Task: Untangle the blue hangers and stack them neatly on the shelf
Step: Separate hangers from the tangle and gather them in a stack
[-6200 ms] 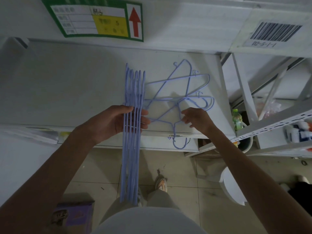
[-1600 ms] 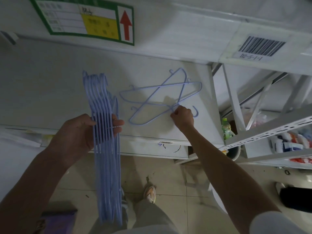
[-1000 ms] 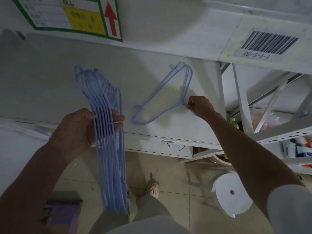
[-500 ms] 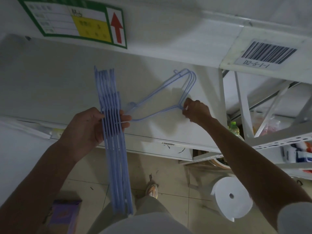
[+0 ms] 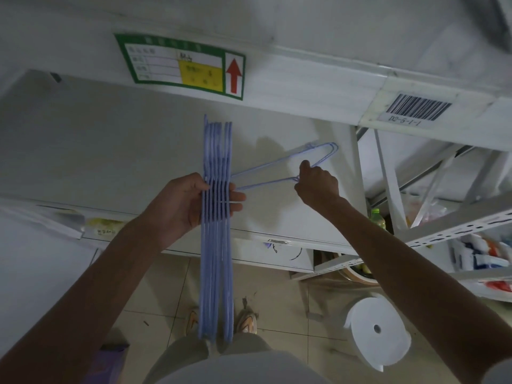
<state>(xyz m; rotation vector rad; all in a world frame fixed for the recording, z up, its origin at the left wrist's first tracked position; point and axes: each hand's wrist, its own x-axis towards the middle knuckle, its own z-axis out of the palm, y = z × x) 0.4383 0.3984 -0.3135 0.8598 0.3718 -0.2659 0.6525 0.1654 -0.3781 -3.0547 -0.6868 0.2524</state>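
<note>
I had one wide head camera, worn high, looking steeply down over the shelf (image 5: pixel 116 151) edge to the floor (image 5: pixel 291 314), close above both forearms.

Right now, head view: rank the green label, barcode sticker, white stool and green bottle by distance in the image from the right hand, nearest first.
Measured from the right hand:
1. Green bottle: just to its lower right, behind the shelf upright.
2. Barcode sticker: upper right, on the beam.
3. Green label: upper left, on the beam; too close to the stool to rank.
3. White stool: lower right, on the floor.
</note>
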